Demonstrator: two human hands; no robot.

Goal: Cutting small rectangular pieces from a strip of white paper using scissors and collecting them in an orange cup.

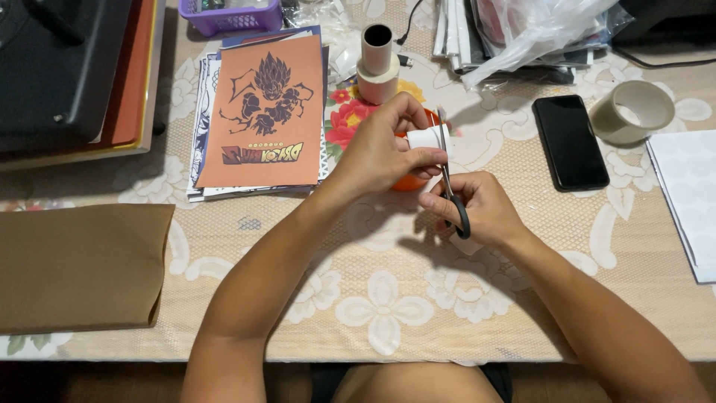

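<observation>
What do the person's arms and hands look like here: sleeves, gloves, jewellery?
Both forearms are bare up to the frame edge, with no sleeves showing. The left hand and right hand wear no gloves. No watch, bracelet or ring is visible, and no markings can be made out.

a single head-worn camera looks steeply down and forward from just above the person's forearms, close in. the left hand point(377, 153) and right hand point(477, 209) sit mid-frame; the lace-covered table point(388, 298) stretches beyond and beside them to every edge.
</observation>
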